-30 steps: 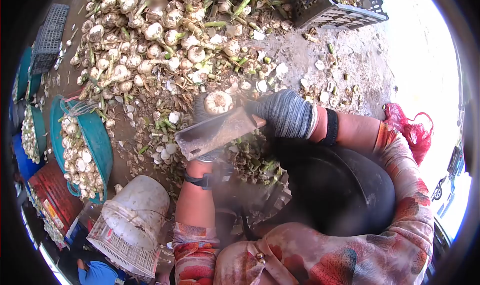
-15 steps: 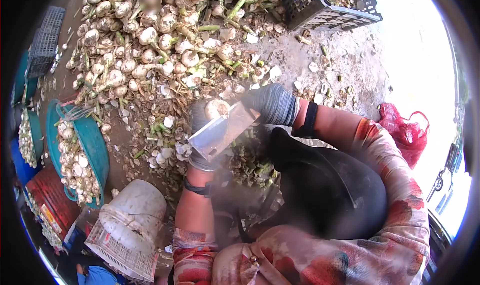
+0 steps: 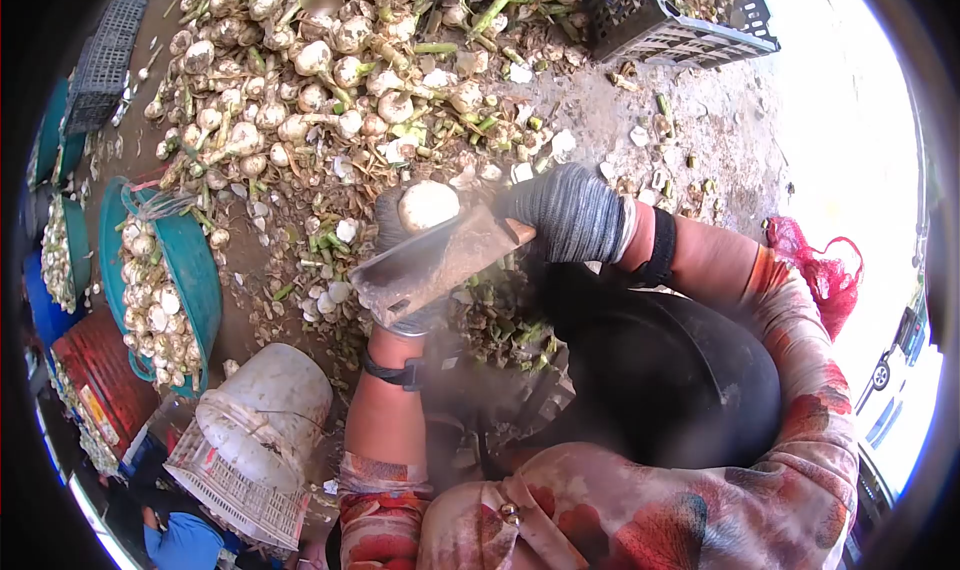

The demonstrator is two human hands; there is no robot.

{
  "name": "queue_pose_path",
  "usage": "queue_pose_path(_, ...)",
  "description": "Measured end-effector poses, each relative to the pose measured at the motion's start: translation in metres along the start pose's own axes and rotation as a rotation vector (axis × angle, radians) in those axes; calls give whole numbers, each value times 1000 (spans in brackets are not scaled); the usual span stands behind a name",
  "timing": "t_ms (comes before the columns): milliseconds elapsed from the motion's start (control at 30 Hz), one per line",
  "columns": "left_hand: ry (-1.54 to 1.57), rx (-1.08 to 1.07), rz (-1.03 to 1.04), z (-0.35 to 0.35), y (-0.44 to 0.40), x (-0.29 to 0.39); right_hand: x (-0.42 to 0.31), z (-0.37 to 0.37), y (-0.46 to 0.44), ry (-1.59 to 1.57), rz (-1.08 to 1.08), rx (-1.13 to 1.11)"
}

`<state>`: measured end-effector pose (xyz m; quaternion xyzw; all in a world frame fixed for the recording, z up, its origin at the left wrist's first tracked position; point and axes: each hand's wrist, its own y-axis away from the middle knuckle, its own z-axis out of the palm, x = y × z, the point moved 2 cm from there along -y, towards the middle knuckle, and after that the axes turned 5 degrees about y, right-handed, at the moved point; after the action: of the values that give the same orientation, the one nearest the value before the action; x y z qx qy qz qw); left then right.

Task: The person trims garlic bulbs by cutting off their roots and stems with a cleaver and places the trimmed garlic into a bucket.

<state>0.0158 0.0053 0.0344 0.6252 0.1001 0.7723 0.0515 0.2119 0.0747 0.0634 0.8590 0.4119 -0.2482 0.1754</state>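
My gloved right hand point(image 3: 572, 210) is closed round the short wooden handle of a cleaver point(image 3: 430, 265). Its broad, dirt-streaked blade slants down to the left, across the front of my other hand. A garlic bulb point(image 3: 429, 206), pale and smooth on top, sits in my gloved left hand point(image 3: 390, 220), right against the blade's upper edge. The blade hides much of that hand's palm and fingers. Beyond both hands lies a big heap of garlic point(image 3: 300, 100) with stalks on. Cut stems and peelings point(image 3: 500, 320) are scattered below the blade.
At the left a teal basin point(image 3: 195, 290) holds garlic bulbs. An upturned white bucket point(image 3: 265, 410) rests on a pale crate point(image 3: 235, 480). A black crate point(image 3: 680, 35) stands at the top right, a red mesh bag point(image 3: 825, 275) at the right. A person in blue point(image 3: 180, 540) is at lower left.
The cleaver has turned, its blade now showing a duller, dirtier face. The bulb's top, brownish before, now looks whiter. Both hands stay close together, and the view has shifted slightly.
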Motion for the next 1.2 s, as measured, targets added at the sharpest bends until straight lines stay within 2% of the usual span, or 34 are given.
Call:
queue_pose_path(33,-167,0,58,-3,-2,-4,2,3,0,1,3,1)
queue_pose_path(167,-271,-35,154,2,4,2,31,23,-3,-8,0,21)
queue_pose_path(233,-535,63,138,4,6,7,71,25,-7,221,500,-117)
queue_pose_path(267,-449,13,91,16,8,22,75,18,1,128,531,-95)
queue_pose_path(333,-477,53,50,12,3,19,68,9,4,-69,586,-24)
queue_pose_path(367,-497,56,6,14,0,16,75,35,8,-392,498,92)
queue_pose_path(400,-457,54,-84,19,-6,16,62,33,-3,-621,399,131)
queue_pose_path(433,-455,57,-88,20,-10,11,44,38,-10,-862,298,156)
queue_pose_path(500,-812,-48,354,28,-15,12,18,17,-18,-930,441,-106)
queue_pose_path(567,-703,-17,354,30,-8,16,26,30,-22,-877,470,-105)
queue_pose_path(633,112,98,80,22,-8,-3,35,35,-23,-937,465,-56)
queue_pose_path(667,218,45,-163,20,-11,0,34,38,-22,-973,471,-35)
queue_pose_path(700,219,52,-167,21,-11,-5,34,43,-23,-976,471,-43)
queue_pose_path(767,335,168,-131,27,-15,-13,31,44,-27,-867,375,130)
queue_pose_path(800,120,198,-160,28,-16,-11,32,43,-27,-864,379,130)
queue_pose_path(833,124,195,-161,28,-16,-8,33,41,-26,-797,428,82)
queue_pose_path(900,-776,-19,208,29,-14,5,32,39,-25,-670,524,-13)
queue_pose_path(967,-677,-35,174,29,-12,1,30,39,-24,-765,557,-42)
queue_pose_path(1033,278,117,-137,30,-11,-3,29,30,-21,-974,618,-74)
queue_pose_path(1067,215,120,-181,30,-13,1,33,32,-20,-1025,644,-180)
queue_pose_path(1167,299,63,-84,34,-19,-18,27,39,-19,-1184,605,-82)
queue_pose_path(1200,294,95,-140,31,-19,-26,24,29,-19,-1108,595,-94)
